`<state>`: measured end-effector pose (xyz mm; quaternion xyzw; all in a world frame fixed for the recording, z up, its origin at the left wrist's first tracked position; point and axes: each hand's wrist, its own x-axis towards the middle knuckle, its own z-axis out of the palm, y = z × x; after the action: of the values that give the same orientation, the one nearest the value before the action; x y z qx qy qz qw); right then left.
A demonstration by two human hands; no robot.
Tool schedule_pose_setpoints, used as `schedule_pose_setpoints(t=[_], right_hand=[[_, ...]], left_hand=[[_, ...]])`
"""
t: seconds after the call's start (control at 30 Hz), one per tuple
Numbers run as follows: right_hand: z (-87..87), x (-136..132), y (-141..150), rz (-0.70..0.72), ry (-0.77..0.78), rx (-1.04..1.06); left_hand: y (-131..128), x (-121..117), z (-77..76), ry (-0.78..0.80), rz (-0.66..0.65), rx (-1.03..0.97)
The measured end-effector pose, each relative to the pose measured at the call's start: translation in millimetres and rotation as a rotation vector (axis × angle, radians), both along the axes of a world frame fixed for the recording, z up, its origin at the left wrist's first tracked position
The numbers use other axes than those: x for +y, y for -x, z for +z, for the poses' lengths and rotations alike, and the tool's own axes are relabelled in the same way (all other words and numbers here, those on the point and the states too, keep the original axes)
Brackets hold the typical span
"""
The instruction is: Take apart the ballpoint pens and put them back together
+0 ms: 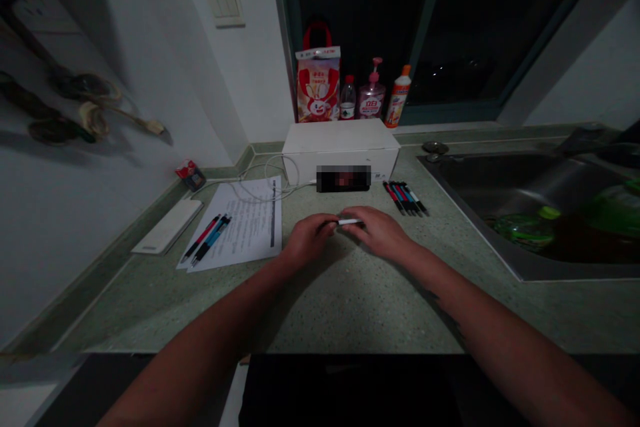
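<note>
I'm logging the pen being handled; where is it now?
In the head view, the white pen is just below centre, between the left hand and right hand, in front of the white box.

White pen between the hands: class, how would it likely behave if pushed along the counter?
The white pen looks slim and straight, so probably stiff and light. Its barrel seems rounded, so it may roll on the flat counter.

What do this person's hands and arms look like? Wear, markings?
Left hand and right hand: no gloves or watch visible. Left forearm and right forearm: no sleeves in view. Dark marks run along the right one's inner edge, too blurred to identify.
</note>
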<state>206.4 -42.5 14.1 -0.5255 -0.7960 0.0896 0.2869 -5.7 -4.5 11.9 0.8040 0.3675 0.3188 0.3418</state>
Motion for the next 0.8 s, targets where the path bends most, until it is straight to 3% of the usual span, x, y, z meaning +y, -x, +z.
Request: schedule_pose_setpoints(t=[0.13,0.27,0.43,0.6,0.7,0.8], right_hand=[[0.4,-0.4,-1.8,0.015,0.020,-0.022],[7.6,-1.7,-5.3,-0.025,-0.085,0.017],[7.2,2.9,-14.7,-0.141,-0.180,0.125],[-2.2,11.0,-21.3,-0.312,-0.135,0.371],[-7.3,17.3,-21.5,-0.347,-0.063,0.616],[-12.6,23.7,-21.5,-0.304,0.004,0.772]], left_hand=[[1.2,1.2,1.0,-0.003,0.009,0.013],[0.7,1.0,-0.3,0.062,0.059,0.019],[0.3,2.7,0.8,0.085,0.125,-0.106],[1.3,7.8,-0.4,0.015,0.243,-0.225],[0.8,6.5,-3.5,0.027,0.159,-0.156],[-2.8,-1.1,-5.3,-0.050,-0.030,0.011]])
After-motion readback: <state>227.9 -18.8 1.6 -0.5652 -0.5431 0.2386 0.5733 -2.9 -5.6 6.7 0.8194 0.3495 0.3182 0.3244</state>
